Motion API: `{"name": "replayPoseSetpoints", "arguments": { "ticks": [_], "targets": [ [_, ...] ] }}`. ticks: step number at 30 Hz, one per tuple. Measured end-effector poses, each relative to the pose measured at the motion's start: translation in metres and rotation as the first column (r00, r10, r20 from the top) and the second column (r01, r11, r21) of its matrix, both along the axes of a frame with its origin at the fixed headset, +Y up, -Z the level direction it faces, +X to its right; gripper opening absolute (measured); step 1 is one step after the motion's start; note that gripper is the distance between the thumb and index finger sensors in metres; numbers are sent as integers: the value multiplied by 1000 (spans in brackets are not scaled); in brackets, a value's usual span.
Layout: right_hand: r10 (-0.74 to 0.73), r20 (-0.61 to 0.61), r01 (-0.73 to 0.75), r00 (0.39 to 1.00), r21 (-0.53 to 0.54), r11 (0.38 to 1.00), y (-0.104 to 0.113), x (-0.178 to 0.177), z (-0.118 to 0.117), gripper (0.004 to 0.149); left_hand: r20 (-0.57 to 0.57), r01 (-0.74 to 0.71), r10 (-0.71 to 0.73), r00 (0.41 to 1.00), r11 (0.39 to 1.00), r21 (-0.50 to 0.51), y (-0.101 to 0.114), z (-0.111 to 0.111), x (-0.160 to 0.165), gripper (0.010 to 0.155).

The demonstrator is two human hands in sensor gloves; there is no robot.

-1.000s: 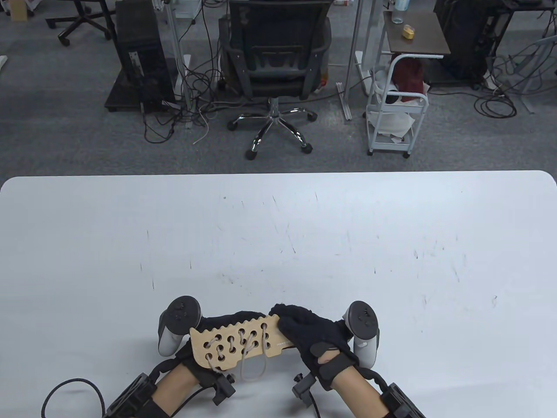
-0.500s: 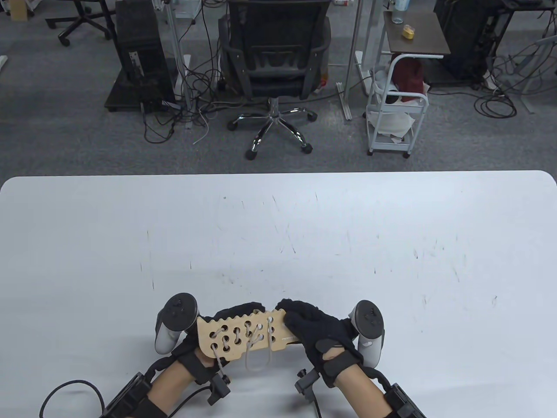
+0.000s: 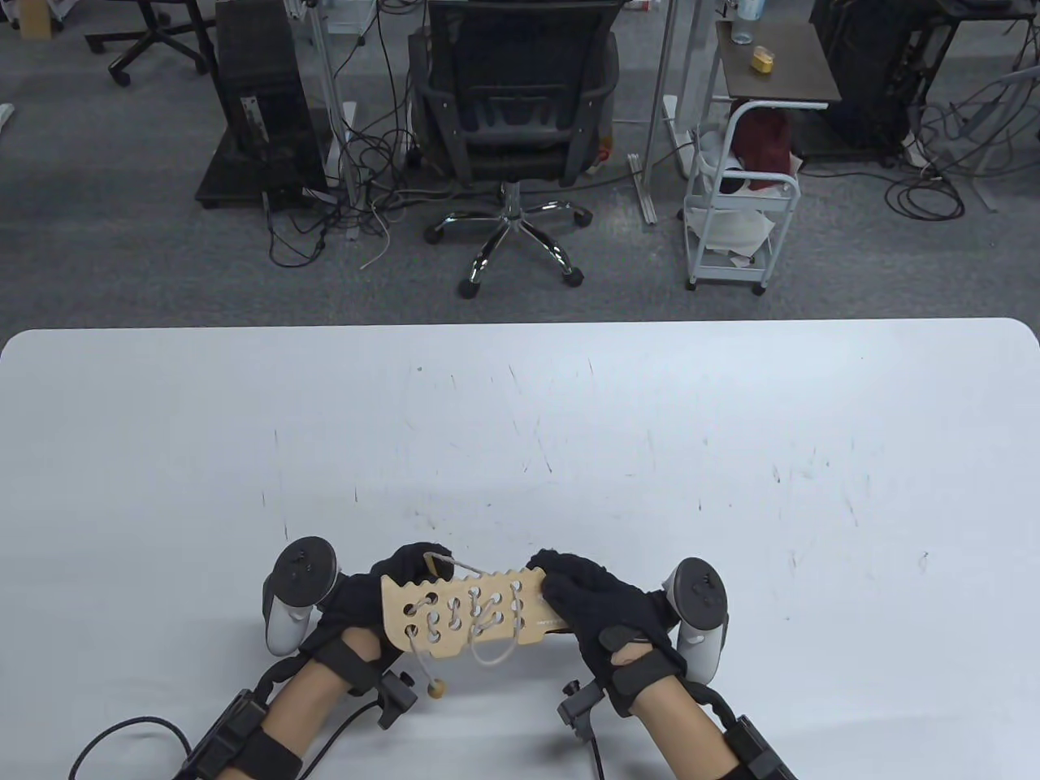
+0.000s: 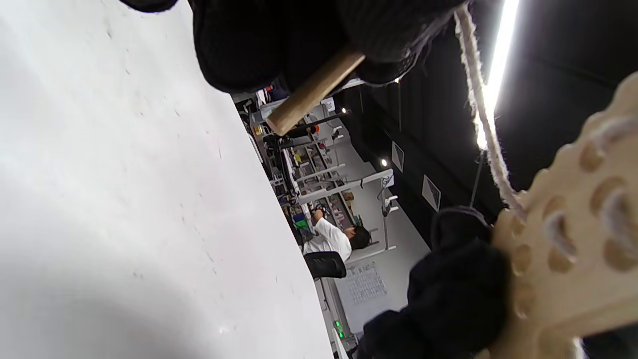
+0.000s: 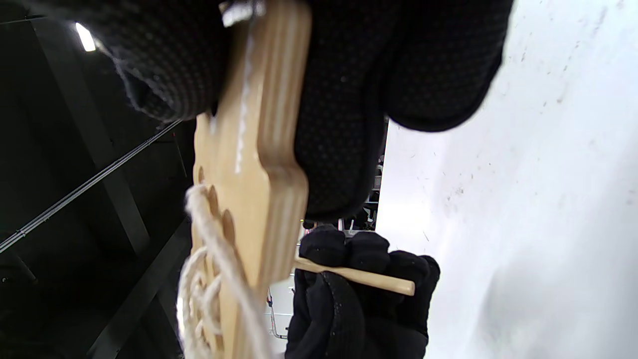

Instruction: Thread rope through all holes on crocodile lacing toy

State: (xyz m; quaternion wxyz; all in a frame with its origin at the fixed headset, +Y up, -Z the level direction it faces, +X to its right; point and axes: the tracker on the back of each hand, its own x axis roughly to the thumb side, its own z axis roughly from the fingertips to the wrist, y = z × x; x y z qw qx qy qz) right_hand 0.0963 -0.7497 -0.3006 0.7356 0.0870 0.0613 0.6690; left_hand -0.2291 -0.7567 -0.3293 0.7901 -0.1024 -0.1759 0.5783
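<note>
The wooden crocodile board hangs just above the table's near edge, and pale rope is laced through several of its holes. My right hand grips the board's right end, fingers wrapped over the edge. My left hand is behind the board's far left edge and pinches the wooden needle at the rope's tip. The needle sticks out of my fingers, and the rope runs taut from it to the board. A wooden bead dangles below on the rope's other end.
The white table stretches ahead, scuffed with small dark marks. Beyond its far edge stand an office chair and a white cart. Cables run from both wrists off the near edge.
My left hand has let go of the board's left end and come up behind its far edge with the needle, drawing rope through. The loop under the board has shrunk. The bead now shows.
</note>
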Motion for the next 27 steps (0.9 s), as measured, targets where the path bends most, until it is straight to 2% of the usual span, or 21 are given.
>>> {"name": "replayPoseSetpoints", "arguments": {
  "ticks": [27],
  "targets": [
    [-46, 71, 46, 996, -1, 999, 1, 18, -5, 44, -276, -92, 84, 958, 996, -13, -5, -20, -62, 49]
  ]
}}
